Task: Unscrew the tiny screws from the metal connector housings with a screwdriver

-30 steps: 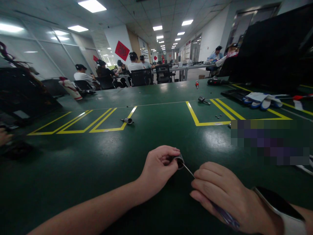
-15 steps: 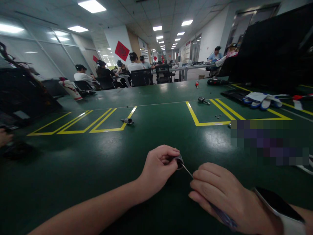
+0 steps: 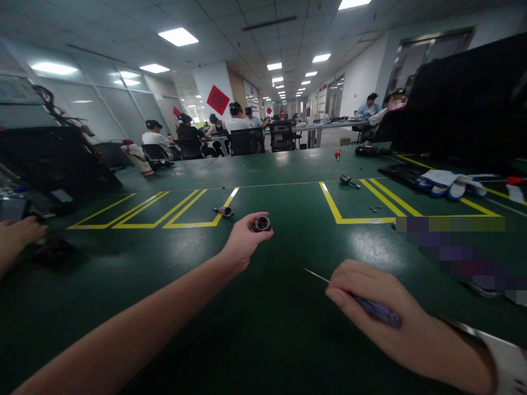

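Note:
My left hand (image 3: pixel 242 244) is closed around a short hollow metal cylinder (image 3: pixel 262 224), its round open end turned towards me, above the middle of the green table (image 3: pixel 284 307). In my right hand (image 3: pixel 382 296), lower and to the right, lies a screwdriver (image 3: pixel 376 311) with a see-through purplish handle. Its thin shaft points up and left, apart from the cylinder. Just beyond my left hand, a metal part (image 3: pixel 225 211) with a thin shaft rests by the yellow tape.
At the right taped area are another metal part (image 3: pixel 349 181) and several small pieces (image 3: pixel 374 208). Farther back lie a red tool (image 3: pixel 337 153), a black tool (image 3: pixel 373 151) and white-blue gloves (image 3: pixel 450 184). Another person's hand (image 3: pixel 20 238) is at far left. A blurred patch covers the right edge.
The screwdriver's shaft has come out of the cylinder's opening. My left hand has moved away, forward and left, with the cylinder; my right hand still holds the screwdriver. The view has tilted up slightly.

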`<act>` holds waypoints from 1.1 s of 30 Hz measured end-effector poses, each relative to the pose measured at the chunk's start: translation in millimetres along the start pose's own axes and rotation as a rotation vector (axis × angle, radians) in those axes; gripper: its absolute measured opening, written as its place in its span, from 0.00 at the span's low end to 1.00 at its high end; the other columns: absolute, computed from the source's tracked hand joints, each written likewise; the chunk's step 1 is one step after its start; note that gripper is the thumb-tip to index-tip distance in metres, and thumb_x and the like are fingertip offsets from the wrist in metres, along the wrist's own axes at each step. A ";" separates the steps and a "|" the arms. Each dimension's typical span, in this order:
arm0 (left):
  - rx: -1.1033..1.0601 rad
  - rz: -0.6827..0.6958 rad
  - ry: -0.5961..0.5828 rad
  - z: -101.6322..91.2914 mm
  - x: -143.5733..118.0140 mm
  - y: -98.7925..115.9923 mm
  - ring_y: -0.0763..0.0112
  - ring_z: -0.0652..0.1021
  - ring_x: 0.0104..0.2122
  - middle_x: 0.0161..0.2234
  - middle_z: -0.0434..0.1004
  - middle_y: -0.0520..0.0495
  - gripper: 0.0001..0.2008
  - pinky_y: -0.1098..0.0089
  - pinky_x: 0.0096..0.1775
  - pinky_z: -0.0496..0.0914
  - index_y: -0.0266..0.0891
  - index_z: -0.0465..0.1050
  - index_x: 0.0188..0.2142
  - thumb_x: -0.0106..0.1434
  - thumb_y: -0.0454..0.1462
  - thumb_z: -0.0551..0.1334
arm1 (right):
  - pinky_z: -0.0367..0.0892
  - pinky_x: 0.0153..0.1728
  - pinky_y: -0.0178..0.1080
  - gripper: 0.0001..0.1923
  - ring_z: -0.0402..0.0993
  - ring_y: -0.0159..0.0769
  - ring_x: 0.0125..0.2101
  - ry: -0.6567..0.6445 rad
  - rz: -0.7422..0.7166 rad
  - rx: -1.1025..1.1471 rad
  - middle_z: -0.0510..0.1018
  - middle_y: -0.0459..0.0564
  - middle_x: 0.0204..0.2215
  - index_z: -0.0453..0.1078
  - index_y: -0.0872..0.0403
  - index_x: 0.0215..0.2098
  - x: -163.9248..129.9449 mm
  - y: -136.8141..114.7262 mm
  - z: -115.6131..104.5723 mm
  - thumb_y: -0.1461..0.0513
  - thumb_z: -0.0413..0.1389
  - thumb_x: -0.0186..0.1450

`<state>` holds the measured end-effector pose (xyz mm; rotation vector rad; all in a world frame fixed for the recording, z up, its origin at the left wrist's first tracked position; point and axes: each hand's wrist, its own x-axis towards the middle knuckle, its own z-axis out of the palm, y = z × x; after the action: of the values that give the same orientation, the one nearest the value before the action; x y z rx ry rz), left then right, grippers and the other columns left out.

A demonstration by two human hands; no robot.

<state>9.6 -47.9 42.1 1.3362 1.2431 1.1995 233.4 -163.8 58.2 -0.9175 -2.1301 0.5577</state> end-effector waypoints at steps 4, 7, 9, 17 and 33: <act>0.318 0.283 0.009 -5.6 29.6 -12.2 0.67 0.74 0.36 0.36 0.73 0.47 0.20 0.63 0.41 0.69 0.36 0.72 0.40 0.45 0.32 0.68 | 0.64 0.29 0.36 0.11 0.69 0.33 0.28 0.040 0.262 0.245 0.73 0.46 0.26 0.70 0.55 0.29 31.9 12.2 -2.0 0.58 0.51 0.64; 0.552 0.427 -0.032 -1.9 43.5 -15.9 0.67 0.72 0.34 0.34 0.71 0.48 0.16 0.64 0.39 0.68 0.36 0.72 0.35 0.46 0.37 0.69 | 0.65 0.35 0.39 0.14 0.70 0.35 0.32 0.139 0.383 0.542 0.75 0.48 0.28 0.72 0.56 0.30 56.2 28.6 4.1 0.55 0.51 0.63; 0.572 0.458 -0.101 2.8 47.3 -17.4 0.68 0.72 0.34 0.34 0.71 0.49 0.16 0.65 0.38 0.67 0.36 0.69 0.35 0.47 0.38 0.68 | 0.64 0.35 0.40 0.14 0.70 0.34 0.30 0.277 0.429 0.716 0.74 0.48 0.26 0.71 0.56 0.27 68.3 40.1 12.5 0.55 0.52 0.62; 0.541 0.467 -0.261 13.3 42.1 -23.8 0.75 0.68 0.27 0.27 0.66 0.55 0.13 0.73 0.30 0.64 0.36 0.64 0.32 0.50 0.38 0.65 | 0.62 0.32 0.38 0.06 0.68 0.32 0.28 0.345 0.361 0.934 0.73 0.45 0.25 0.68 0.55 0.31 69.5 61.9 41.1 0.60 0.54 0.60; 0.908 0.613 -0.238 16.7 31.2 -22.7 0.71 0.69 0.28 0.25 0.69 0.52 0.05 0.69 0.34 0.61 0.37 0.66 0.25 0.55 0.37 0.60 | 0.62 0.33 0.39 0.06 0.67 0.33 0.30 0.207 0.246 0.289 0.71 0.46 0.28 0.67 0.55 0.30 57.0 47.4 42.7 0.61 0.52 0.62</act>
<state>24.5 -15.4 19.9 2.5857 1.2863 0.8048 194.3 -94.1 27.6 -1.0288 -1.7094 0.8320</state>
